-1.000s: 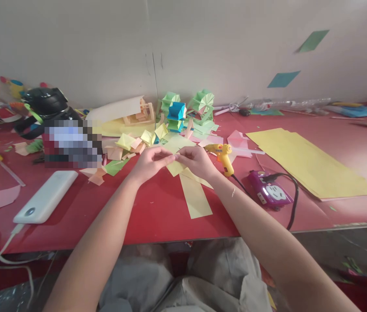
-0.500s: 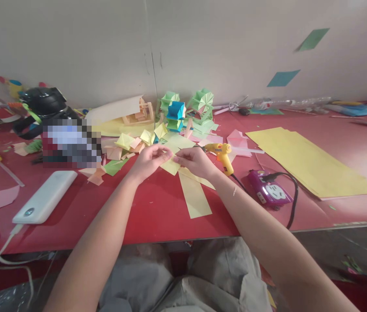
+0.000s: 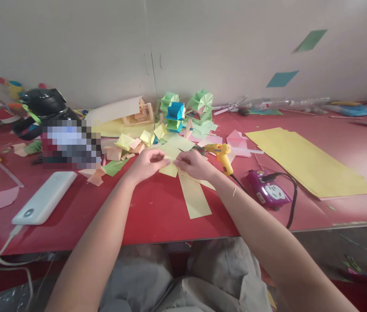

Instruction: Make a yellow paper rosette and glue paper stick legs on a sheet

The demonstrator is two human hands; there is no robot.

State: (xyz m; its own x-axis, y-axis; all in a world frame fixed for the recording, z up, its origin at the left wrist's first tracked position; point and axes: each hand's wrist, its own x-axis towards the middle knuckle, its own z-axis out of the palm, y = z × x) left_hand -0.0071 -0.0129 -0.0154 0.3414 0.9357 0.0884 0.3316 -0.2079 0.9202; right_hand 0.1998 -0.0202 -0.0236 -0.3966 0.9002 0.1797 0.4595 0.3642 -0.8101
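Between my two hands is a small piece of pale yellow paper (image 3: 169, 168). My left hand (image 3: 149, 166) pinches its left side with thumb and fingers. On the other side, my right hand (image 3: 193, 164) is closed on the same paper, its fingertips close to the left thumb. A pale yellow paper strip (image 3: 194, 197) lies on the table just below my right hand. Small folded yellow paper pieces (image 3: 147, 137) and a blue folded paper form (image 3: 176, 111) sit beyond my hands.
A yellow glue gun (image 3: 222, 158) lies right of my right hand, near a purple power socket (image 3: 269, 189). Yellow sheets (image 3: 313, 164) are stacked at the right. A white power bank (image 3: 45, 198) with a cable lies left. Green folded forms (image 3: 202, 102) stand near the wall.
Both hands have lowered slightly, and the paper's visible shape between them has changed, now lying flatter. Both hands still grip it.
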